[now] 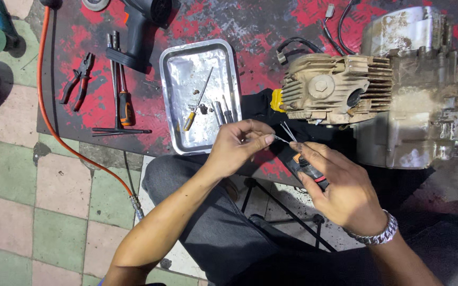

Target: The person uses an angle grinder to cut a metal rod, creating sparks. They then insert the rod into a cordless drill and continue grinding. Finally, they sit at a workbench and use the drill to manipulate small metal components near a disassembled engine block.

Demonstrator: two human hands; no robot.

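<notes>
My left hand (pixel 238 144) pinches the end of a thin metal wire (pixel 283 139) between thumb and fingertips. My right hand (pixel 340 188) grips a tool with a black and orange handle (pixel 309 169) and also touches the thin wire pieces (pixel 288 130) that stick up from it. Both hands meet just in front of a dirty finned engine (pixel 340 87) lying on the red worn bench. A silver bracelet (pixel 377 233) circles my right wrist.
A metal tray (pixel 176 95) left of the hands holds a small screwdriver (pixel 197 103) and sockets. Red-handled pliers (pixel 78 82), an orange screwdriver (pixel 126 106), a T-wrench, a black power tool (pixel 141 26) and an orange hose (pixel 43 95) lie further left. Tiled floor lies below.
</notes>
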